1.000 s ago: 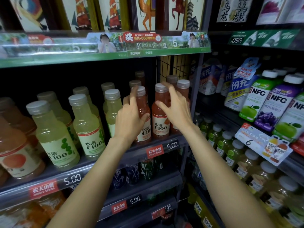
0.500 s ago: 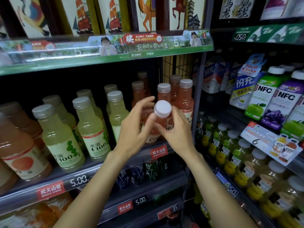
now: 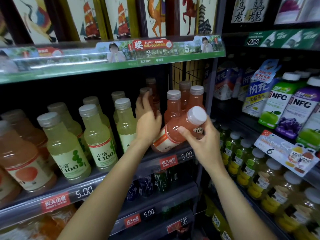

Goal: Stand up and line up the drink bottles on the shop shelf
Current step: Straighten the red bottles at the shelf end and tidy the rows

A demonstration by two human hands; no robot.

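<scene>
Hidden: our left hand (image 3: 148,118) is covering the bottle (image 3: 150,101) it is gripping.
Right hand (image 3: 203,144): we are holding one tilted pink bottle (image 3: 174,132).
Behind that grip: three pink bottles (image 3: 173,106) are standing.

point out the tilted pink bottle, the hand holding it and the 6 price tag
tilted pink bottle (image 3: 174,130): head view, on its pink body
right hand (image 3: 204,144): head view, back of hand
price tag (image 3: 270,149): head view, by the 6

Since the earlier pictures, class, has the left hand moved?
Yes. The left hand has left the tilted red bottle and reached deeper into the shelf, to a bottle behind, farther from the price rail.
</scene>
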